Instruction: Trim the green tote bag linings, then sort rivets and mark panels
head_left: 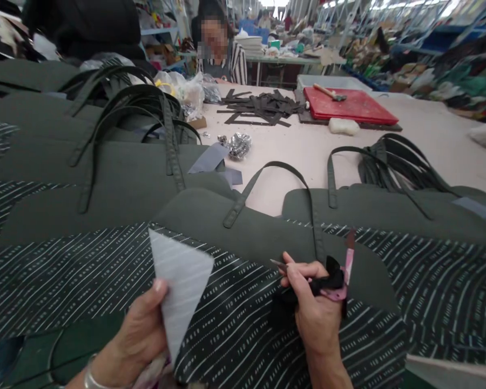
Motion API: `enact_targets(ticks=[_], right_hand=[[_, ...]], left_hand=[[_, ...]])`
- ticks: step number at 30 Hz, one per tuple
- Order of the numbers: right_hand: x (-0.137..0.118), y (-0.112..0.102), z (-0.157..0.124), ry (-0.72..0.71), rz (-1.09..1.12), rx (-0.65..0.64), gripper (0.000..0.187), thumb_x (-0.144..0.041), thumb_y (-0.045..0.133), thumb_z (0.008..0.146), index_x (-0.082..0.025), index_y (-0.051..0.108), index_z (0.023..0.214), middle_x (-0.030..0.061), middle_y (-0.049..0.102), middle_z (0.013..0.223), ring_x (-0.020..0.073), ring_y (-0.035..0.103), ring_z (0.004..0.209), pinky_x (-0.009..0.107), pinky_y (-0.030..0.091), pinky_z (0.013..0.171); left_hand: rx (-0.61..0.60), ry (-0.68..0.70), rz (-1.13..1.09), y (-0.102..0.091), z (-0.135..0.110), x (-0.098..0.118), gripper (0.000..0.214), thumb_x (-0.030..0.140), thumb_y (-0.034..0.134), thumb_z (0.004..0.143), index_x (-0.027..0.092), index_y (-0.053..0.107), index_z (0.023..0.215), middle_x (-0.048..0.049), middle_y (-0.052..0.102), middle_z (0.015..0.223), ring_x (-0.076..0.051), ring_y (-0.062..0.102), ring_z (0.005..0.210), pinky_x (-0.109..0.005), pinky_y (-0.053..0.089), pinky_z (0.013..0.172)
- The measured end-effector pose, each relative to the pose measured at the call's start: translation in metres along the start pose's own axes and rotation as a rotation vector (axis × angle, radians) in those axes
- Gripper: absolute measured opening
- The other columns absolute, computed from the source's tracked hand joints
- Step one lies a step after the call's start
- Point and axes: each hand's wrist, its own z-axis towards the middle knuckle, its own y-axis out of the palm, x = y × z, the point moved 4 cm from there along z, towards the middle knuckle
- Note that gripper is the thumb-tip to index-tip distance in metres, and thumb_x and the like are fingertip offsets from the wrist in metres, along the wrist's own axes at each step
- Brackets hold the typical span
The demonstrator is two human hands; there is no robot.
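The left hand [143, 319], thumb closed against fingers, pinches the pale flap [182, 286] at the left of the striped panel [243, 319]. Over that panel, the right hand [318, 308] curls snugly round a pointed tool [282, 266] (its kind is unclear); a careless dip could snag the cloth or, beyond, scratch the green band [267, 232] below the handle [281, 165].

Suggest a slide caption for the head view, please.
Left hand grips a grey piece, right hand a pointed tool, over dark printed fabric.
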Motion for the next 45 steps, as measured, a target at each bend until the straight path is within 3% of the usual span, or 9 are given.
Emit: enact_targets(ticks=[2, 5, 9, 14, 17, 24, 45], right_hand=[[-0.002, 0.001, -0.001, -0.012, 0.004, -0.006, 0.015, -0.021, 0.065, 0.086, -0.020, 0.062, 0.070, -0.0062, 0.062, 0.062, 0.0159, 0.070, 0.075, 0.050, 0.048, 0.105], [-0.005, 0.002, -0.002, -0.034, 0.002, -0.016, 0.017, -0.021, 0.063, 0.086, -0.020, 0.060, 0.070, -0.0061, 0.060, 0.062, 0.0150, 0.068, 0.072, 0.048, 0.051, 0.101], [-0.008, 0.003, -0.005, -0.021, -0.051, -0.030, 0.016, -0.022, 0.060, 0.088, -0.021, 0.059, 0.072, -0.0034, 0.062, 0.068, 0.0174, 0.069, 0.079, 0.040, 0.056, 0.089], [-0.008, -0.001, -0.009, 0.009, -0.080, 0.056, 0.014, -0.020, 0.061, 0.087, -0.020, 0.057, 0.074, -0.0030, 0.064, 0.069, 0.0160, 0.066, 0.070, 0.034, 0.055, 0.072], [-0.006, -0.002, -0.012, 0.049, -0.056, 0.106, 0.012, -0.018, 0.064, 0.084, -0.020, 0.058, 0.074, -0.0027, 0.065, 0.072, 0.0165, 0.067, 0.069, 0.034, 0.055, 0.068], [-0.011, 0.001, -0.015, -0.004, -0.156, 0.123, 0.013, -0.014, 0.064, 0.082, -0.021, 0.058, 0.072, -0.0027, 0.063, 0.068, 0.0157, 0.064, 0.067, 0.033, 0.053, 0.068], [-0.014, 0.007, -0.015, -0.109, -0.248, 0.055, 0.015, -0.008, 0.060, 0.082, -0.021, 0.055, 0.076, -0.0040, 0.061, 0.069, 0.0144, 0.064, 0.068, 0.031, 0.053, 0.065]], left_hand=[[0.034, 0.011, -0.002, 0.024, 0.001, -0.016, 0.012, 0.013, 0.067, 0.071, 0.019, 0.067, 0.081, -0.0083, 0.076, 0.077, -0.025, 0.072, 0.070, -0.035, 0.063, 0.068], [-0.009, 0.083, 0.013, 0.063, 0.010, -0.027, 0.015, 0.007, 0.066, 0.075, 0.016, 0.068, 0.087, -0.0059, 0.076, 0.085, -0.018, 0.071, 0.070, -0.027, 0.062, 0.067], [-0.007, 0.063, 0.097, 0.085, 0.024, -0.037, 0.014, 0.008, 0.063, 0.081, 0.014, 0.069, 0.093, -0.0058, 0.075, 0.087, -0.017, 0.069, 0.068, -0.032, 0.062, 0.069], [0.051, -0.033, 0.170, 0.083, 0.028, -0.043, 0.020, 0.017, 0.053, 0.091, 0.011, 0.068, 0.102, -0.0116, 0.075, 0.093, -0.024, 0.072, 0.084, -0.039, 0.060, 0.084], [0.069, -0.050, 0.150, 0.080, 0.027, -0.043, 0.022, 0.019, 0.051, 0.093, 0.013, 0.068, 0.105, -0.0112, 0.075, 0.098, -0.025, 0.071, 0.097, -0.040, 0.057, 0.091], [0.027, -0.095, 0.169, 0.075, 0.027, -0.044, 0.027, 0.025, 0.048, 0.095, 0.013, 0.070, 0.105, -0.0119, 0.074, 0.105, -0.029, 0.066, 0.110, -0.044, 0.056, 0.095], [-0.014, -0.154, 0.062, 0.065, 0.023, -0.045, 0.022, 0.022, 0.054, 0.094, 0.014, 0.070, 0.108, -0.0089, 0.074, 0.106, -0.026, 0.066, 0.109, -0.041, 0.052, 0.099]])
